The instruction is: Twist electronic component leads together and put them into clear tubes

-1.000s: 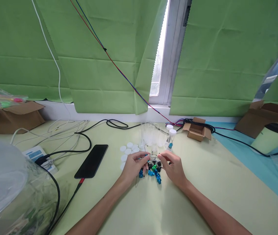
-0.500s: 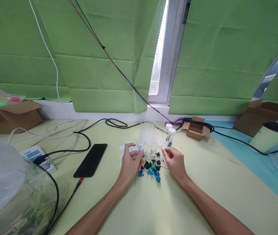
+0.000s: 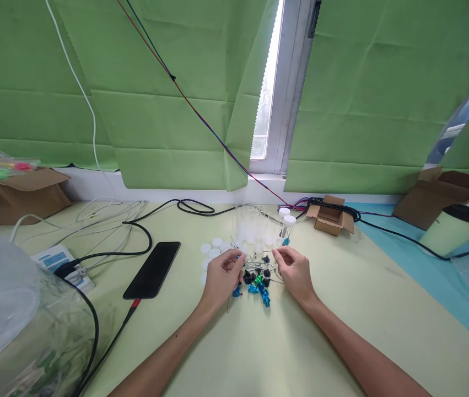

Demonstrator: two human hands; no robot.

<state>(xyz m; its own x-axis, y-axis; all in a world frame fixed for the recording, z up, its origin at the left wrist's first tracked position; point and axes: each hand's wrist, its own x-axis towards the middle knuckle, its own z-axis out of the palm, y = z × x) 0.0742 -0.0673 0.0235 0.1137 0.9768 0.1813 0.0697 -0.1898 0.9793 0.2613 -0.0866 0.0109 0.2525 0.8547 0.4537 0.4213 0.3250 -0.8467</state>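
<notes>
My left hand (image 3: 222, 274) is closed in a pinch at the left side of a pile of small parts; a bit of blue shows by its fingertips, too small to name. On the right side, my right hand (image 3: 295, 271) pinches the end of a thin metal rod (image 3: 264, 252) that points left toward the other hand. Between the hands lie several black knob-like parts (image 3: 266, 273), shiny blue metal parts (image 3: 264, 296), a green part (image 3: 258, 280) and more thin rods. White round caps (image 3: 205, 248) lie flat behind my left hand.
Clear tubes (image 3: 254, 223) stand behind the pile, beside two white-capped tubes (image 3: 289, 220). A phone (image 3: 152, 270) with a cable lies left. A small open carton (image 3: 330, 223), black cables, a green cup (image 3: 451, 231) and a large clear container (image 3: 3, 309) surround the area.
My left hand's fingers have drawn together from a looser, raised pose, uncovering more white caps behind it. My right hand stays nearly in place.
</notes>
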